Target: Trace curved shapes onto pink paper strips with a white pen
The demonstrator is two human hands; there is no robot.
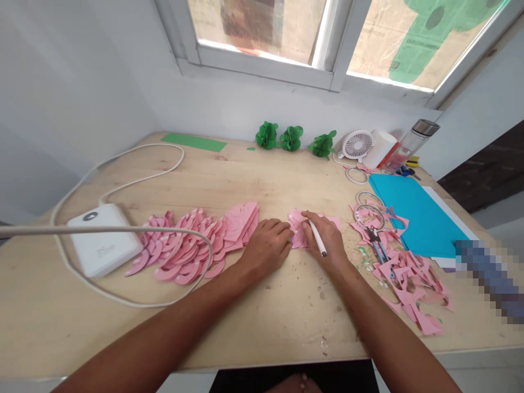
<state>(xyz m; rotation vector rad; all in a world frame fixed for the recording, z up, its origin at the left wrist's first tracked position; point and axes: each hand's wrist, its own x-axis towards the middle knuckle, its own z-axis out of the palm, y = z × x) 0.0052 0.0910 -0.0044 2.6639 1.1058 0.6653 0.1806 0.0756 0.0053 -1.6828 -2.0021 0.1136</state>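
Observation:
My right hand (327, 240) is closed round a white pen (315, 233) with a dark end, held over a piece of pink paper (300, 240). Curved outlines are drawn on that paper. My left hand (268, 243) grips the paper's left edge with bent fingers held together; its fingertips partly hide the edge. To the left of my left hand lies a stack of pink paper squares (240, 221) with drawn curves. Beside the stack spreads a pile of cut pink paper shapes (190, 245), overlapping each other.
Left are a white power bank (104, 240) and a looping cable (176, 229). Right lie scissors (379, 248), pink scraps (413, 278) and blue sheets (421, 213). Behind stand green paper figures (291, 138), a small fan (357, 144) and a bottle (409, 146).

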